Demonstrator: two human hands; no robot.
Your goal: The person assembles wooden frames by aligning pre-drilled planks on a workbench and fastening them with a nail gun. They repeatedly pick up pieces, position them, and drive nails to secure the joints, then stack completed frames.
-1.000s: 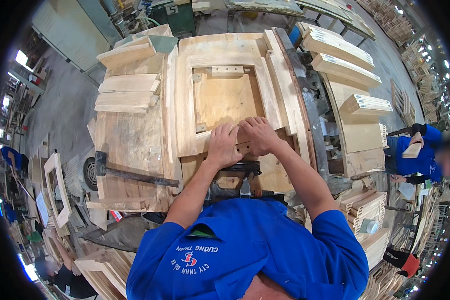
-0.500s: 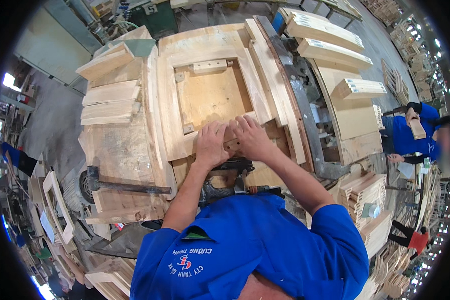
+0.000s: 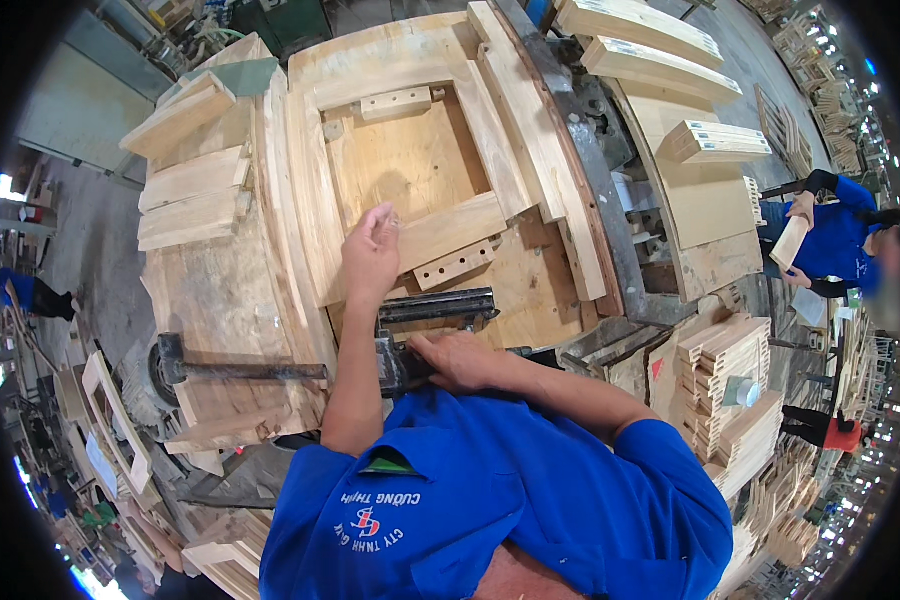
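A pale wooden frame (image 3: 325, 200), roughly rectangular, lies on the plywood work board (image 3: 410, 165). Over its near left corner hovers my left hand (image 3: 372, 250), fingers loosely bent, with nothing seen in them. My right hand (image 3: 457, 360) is close to my body, wrapped around a black nail gun (image 3: 436, 306); its grip is partly hidden by the hand. Between the gun and the frame's near rail sits a small wooden block with drilled holes (image 3: 454, 267). A similar drilled block (image 3: 396, 103) lies inside the frame's far side.
A hammer (image 3: 240, 371) rests at the left. Loose wooden pieces (image 3: 192, 190) lie beyond it. A dark metal rail (image 3: 595, 190) borders the board's right side, with cut boards (image 3: 660, 65) past it. At far right, a person in blue (image 3: 832, 240) holds a wooden piece.
Both hands have left the frame's near rail. My right hand has come back onto the nail gun; the left has moved left and up. The drilled block near the rail is now uncovered.
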